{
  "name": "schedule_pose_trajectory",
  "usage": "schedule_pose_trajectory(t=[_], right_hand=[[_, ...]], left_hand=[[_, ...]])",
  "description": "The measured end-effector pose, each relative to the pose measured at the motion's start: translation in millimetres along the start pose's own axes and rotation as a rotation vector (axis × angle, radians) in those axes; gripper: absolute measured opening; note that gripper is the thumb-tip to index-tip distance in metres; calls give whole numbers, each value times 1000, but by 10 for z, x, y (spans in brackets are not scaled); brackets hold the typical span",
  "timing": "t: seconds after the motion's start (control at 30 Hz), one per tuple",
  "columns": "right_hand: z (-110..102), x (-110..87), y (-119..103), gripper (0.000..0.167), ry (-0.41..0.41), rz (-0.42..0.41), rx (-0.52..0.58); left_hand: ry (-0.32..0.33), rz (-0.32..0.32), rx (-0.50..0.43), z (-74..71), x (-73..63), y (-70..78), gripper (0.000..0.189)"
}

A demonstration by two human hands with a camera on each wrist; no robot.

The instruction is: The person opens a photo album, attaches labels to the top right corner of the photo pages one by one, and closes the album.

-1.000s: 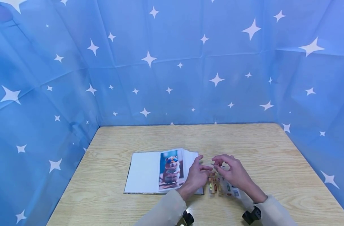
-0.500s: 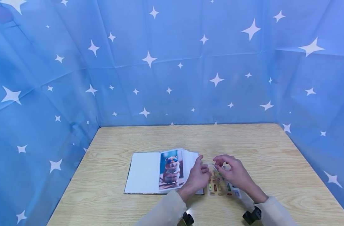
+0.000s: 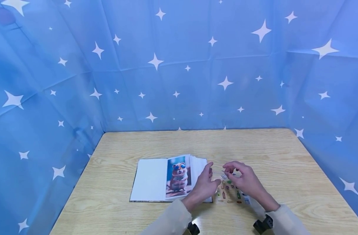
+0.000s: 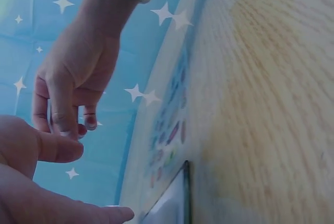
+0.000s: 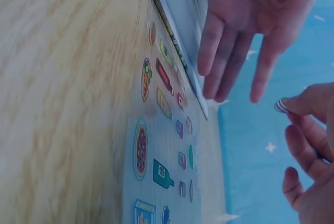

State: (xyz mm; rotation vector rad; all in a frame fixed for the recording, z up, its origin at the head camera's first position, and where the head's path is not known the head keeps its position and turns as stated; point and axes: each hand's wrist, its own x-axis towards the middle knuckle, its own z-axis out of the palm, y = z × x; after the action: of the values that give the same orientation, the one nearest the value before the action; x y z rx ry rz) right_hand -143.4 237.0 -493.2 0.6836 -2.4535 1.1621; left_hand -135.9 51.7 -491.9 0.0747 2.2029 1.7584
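Note:
A small striped sticker point(image 5: 281, 105) is pinched between the thumb and index finger of my right hand point(image 3: 245, 180), held up over a clear sticker sheet point(image 5: 172, 200). Bottle, pizza and other food stickers cover that sheet, which lies flat on the table. My left hand point(image 3: 203, 187) hovers over the right edge of an open photo album point(image 3: 149, 179), its fingers spread and holding nothing. In the right wrist view the left fingers hang opposite the sticker, a gap between them. A photo of a hamster in sunglasses point(image 3: 178, 178) shows on the album's right side.
The wooden table point(image 3: 114, 147) spans the lower scene, with the album just left of the sticker sheet. A blue curtain with white stars point(image 3: 193, 81) encloses the back and sides. Dark wrist cameras point(image 3: 263, 224) sit at both cuffs.
My left fingers have drawn back from the right fingertips and spread apart, uncovering more of the sheet. The right hand has shifted slightly rightward and keeps its pinch on the sticker.

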Motion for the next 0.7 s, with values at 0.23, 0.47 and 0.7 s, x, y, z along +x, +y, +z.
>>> schedule_pose_trajectory(t=[0.23, 0.47, 0.7], right_hand=[[15, 7, -9, 33, -5, 34, -4], [26, 17, -19, 29, -15, 80, -16], [38, 19, -4, 22, -25, 95, -18]], left_hand=[[1, 79, -57, -148, -39, 20, 52], [3, 142, -107, -403, -81, 52, 28], [38, 111, -57, -711, -102, 61, 21]])
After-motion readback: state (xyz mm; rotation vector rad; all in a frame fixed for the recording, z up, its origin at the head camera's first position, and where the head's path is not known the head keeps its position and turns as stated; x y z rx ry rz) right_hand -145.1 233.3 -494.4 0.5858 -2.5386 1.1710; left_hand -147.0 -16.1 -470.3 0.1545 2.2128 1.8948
